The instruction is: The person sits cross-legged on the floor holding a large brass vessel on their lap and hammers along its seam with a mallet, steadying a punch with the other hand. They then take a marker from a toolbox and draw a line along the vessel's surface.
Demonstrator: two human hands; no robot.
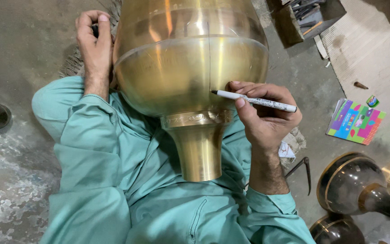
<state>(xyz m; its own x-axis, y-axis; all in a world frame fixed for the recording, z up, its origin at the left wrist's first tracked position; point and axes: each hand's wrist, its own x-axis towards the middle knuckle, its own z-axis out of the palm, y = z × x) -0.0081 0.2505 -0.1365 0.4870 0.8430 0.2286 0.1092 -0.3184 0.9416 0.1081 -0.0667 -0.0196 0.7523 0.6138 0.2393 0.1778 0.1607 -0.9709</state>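
Right hand (265,115), frame centre-right: fingers clamped on white marker (256,101), tip touching brass vase (190,68). Left hand (95,45), upper left: fingers curled against vase side. Multicoloured rectangular booklet (356,121), right edge, on floor.

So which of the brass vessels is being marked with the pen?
The large one on the person's lap: the right hand holds the white pen with its tip on it. The darker ones sit on the floor at the right, untouched.

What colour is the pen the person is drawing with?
The pen in the right hand is white with a dark tip, seen in the head view.
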